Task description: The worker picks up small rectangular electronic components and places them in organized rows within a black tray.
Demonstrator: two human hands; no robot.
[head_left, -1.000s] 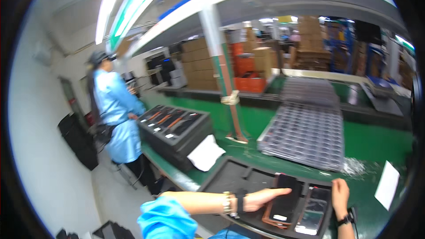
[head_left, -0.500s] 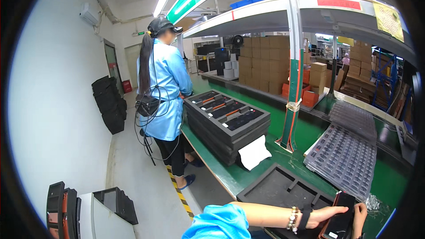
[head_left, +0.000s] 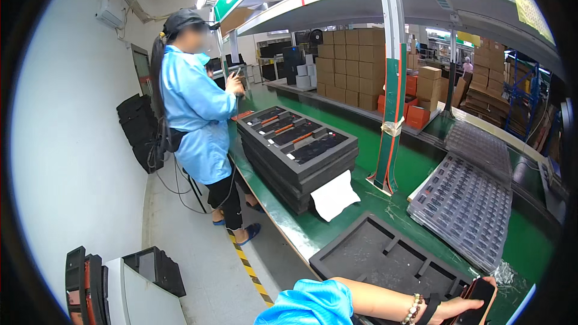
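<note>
Low at the right, my left hand (head_left: 456,309) is closed on a flat black-and-orange device (head_left: 480,292), with the thumb across its dark face. Only part of my right hand (head_left: 492,286) shows; it grips the far side of the same device, its fingers mostly hidden. A beaded bracelet (head_left: 413,308) and a black strap (head_left: 430,309) circle my left wrist. Beside and partly under that arm lies a black foam tray (head_left: 367,233) with bare recesses. Beyond my hands, a clear plastic tray (head_left: 463,210) carries rows of small dark parts.
Stacked foam trays (head_left: 301,171) loaded with dark devices stand on the green bench (head_left: 379,204), with a white sheet (head_left: 335,197) against them. A co-worker in blue (head_left: 198,108) stands at the left edge. A post (head_left: 392,96) rises from the bench; cartons (head_left: 352,66) are piled beyond.
The device has tilted and moved slightly right in my hands. The co-worker has turned toward the bench and raised a hand. My view has shifted a little.
</note>
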